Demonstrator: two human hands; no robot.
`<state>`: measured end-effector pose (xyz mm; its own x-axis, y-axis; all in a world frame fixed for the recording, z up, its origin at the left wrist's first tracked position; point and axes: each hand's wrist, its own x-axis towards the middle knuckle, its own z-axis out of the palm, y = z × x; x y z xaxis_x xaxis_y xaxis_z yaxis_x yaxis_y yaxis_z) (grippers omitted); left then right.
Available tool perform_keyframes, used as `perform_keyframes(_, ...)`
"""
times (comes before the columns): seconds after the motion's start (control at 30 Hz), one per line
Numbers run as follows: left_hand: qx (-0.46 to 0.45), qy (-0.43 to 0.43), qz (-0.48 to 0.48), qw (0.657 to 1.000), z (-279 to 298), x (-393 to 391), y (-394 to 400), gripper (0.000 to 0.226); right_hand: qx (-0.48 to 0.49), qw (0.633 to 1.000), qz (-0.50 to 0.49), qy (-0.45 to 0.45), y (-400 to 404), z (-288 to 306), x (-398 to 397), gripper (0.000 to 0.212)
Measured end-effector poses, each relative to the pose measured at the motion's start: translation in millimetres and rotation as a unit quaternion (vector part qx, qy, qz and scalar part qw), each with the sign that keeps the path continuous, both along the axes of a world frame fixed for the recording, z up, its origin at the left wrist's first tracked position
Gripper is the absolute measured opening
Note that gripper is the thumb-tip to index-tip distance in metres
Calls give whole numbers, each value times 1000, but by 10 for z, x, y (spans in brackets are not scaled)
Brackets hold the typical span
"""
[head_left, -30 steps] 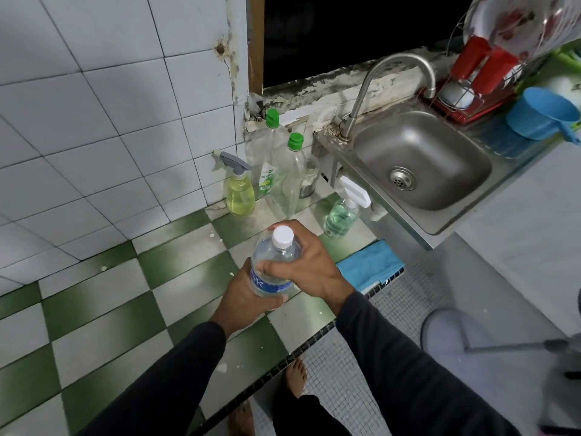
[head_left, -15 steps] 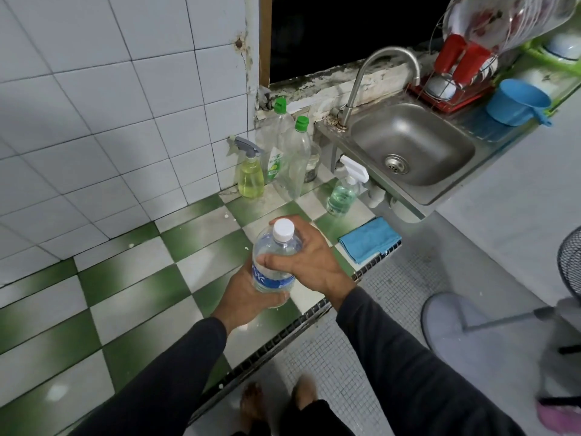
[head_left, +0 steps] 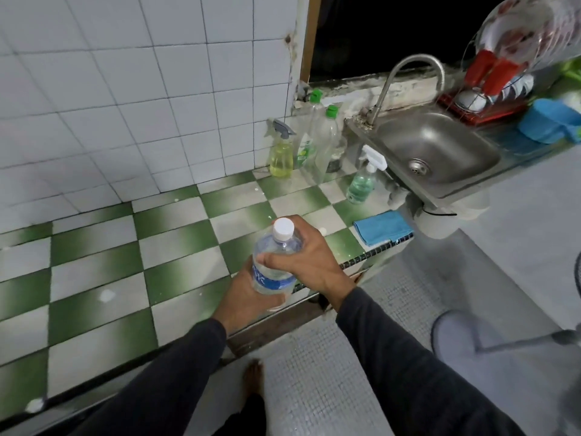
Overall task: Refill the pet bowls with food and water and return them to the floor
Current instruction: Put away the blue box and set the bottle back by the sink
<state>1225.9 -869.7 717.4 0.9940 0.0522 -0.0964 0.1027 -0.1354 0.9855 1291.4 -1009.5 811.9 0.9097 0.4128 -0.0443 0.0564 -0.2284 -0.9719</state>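
Note:
A clear plastic water bottle [head_left: 274, 266] with a white cap and a blue label stands upright in both my hands, above the front edge of the green-and-white tiled counter [head_left: 176, 265]. My left hand [head_left: 248, 302] grips its lower part from below and behind. My right hand [head_left: 306, 262] wraps round its shoulder just under the cap. The cap is on. No pet bowl is in view.
Spray bottles [head_left: 282, 152] and dish-soap bottles [head_left: 327, 143] stand against the tiled wall. A steel sink [head_left: 440, 152] with a tap lies to the right, a dish rack [head_left: 490, 86] and blue scoop [head_left: 547, 121] behind it. A blue cloth [head_left: 382, 226] lies at the counter edge.
I have stepped back from the counter, so the bottle and both hands now hang over its front edge. Both hands keep the same hold on the bottle.

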Motion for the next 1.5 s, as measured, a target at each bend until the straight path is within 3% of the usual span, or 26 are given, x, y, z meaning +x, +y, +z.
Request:
perform_keyframes(0.27, 0, 17, 59, 998, 5, -1086, -52, 74, -5, 997, 70, 27, 15, 55, -867, 52)
perform_keyframes(0.53, -14, 19, 103, 994, -78, -2113, 61, 89, -9, 991, 126, 52, 234, 65, -1724, 48)
perform_keyframes(0.8, -8, 72, 148, 986, -314, -2956, 367, 89, -13, 981, 172, 83, 583, -32, -2406, 48)
perform_keyframes(1.23, 32, 168, 158, 973, -1083, -3842, 857, 69, -39, 973, 159, 165, 1167, -854, -3126, 45)
perform_keyframes(1.5, 25, 207, 175, 962, -1829, -3813, 935, 79, -64, 965, 183, 179, 1390, -1678, -3022, 49)
